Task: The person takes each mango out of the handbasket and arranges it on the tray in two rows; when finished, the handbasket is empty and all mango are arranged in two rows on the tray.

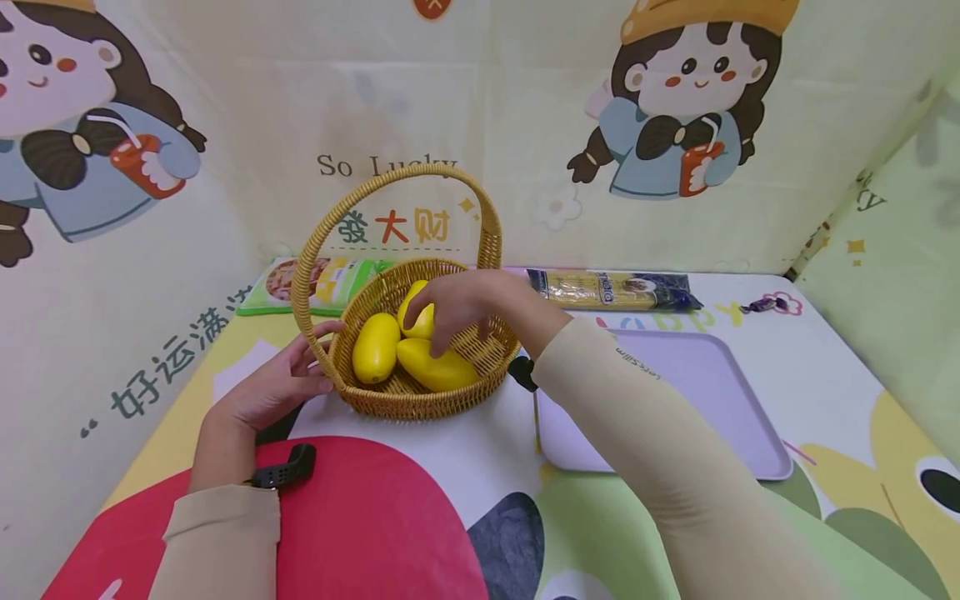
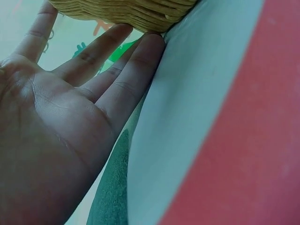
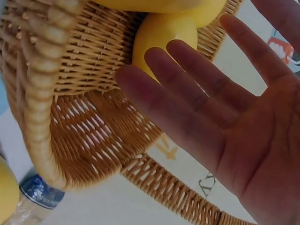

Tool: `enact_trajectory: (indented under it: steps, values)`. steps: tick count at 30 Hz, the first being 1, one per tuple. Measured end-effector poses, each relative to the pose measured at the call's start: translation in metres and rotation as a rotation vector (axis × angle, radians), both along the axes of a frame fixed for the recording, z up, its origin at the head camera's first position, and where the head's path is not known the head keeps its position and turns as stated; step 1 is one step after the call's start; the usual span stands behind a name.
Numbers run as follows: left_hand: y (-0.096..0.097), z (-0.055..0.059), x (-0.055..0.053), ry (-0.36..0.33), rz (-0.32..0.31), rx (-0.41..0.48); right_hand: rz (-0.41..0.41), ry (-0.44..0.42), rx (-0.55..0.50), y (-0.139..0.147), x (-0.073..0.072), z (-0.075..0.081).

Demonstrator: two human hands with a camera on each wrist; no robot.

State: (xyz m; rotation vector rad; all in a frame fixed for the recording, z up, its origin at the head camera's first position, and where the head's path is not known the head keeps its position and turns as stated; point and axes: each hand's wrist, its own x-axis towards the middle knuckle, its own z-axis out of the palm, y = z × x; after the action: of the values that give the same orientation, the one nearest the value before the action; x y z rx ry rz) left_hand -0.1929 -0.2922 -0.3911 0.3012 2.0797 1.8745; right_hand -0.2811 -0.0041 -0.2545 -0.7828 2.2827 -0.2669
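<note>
A wicker basket (image 1: 420,407) with a tall arched handle stands on the table. Inside lie a yellow mango (image 1: 377,348) at the left, a pointed mango (image 1: 442,368) in front, and a third mango (image 1: 425,323) behind, partly hidden by fingers. My left hand (image 1: 273,382) rests at the basket's left side; in the left wrist view its fingertips meet the wicker (image 2: 136,11) with fingers extended. Reaching over the rim, my right hand (image 1: 461,304) hovers above the fruit. In the right wrist view its fingers (image 3: 173,112) are spread, holding nothing, and overlap a mango (image 3: 164,35).
A lavender tray (image 1: 720,400) lies to the right, partly under my right forearm. Along the back wall are a green packet (image 1: 300,283), a clear pack of pasta (image 1: 607,289) and a small purple wrapped candy (image 1: 765,305). The basket handle (image 1: 300,283) arches beside both hands.
</note>
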Motion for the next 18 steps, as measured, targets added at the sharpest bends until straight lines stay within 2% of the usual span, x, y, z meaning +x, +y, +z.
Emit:
enact_trajectory:
  steps: [11,18]
  values:
    - [-0.002,-0.001,-0.001,0.005,-0.006,0.011,0.000,-0.063,0.055,-0.012,-0.005,-0.008]
    - [-0.003,-0.002,-0.002,0.007,-0.015,-0.004,0.006,-0.068,0.080,-0.016,-0.004,-0.010]
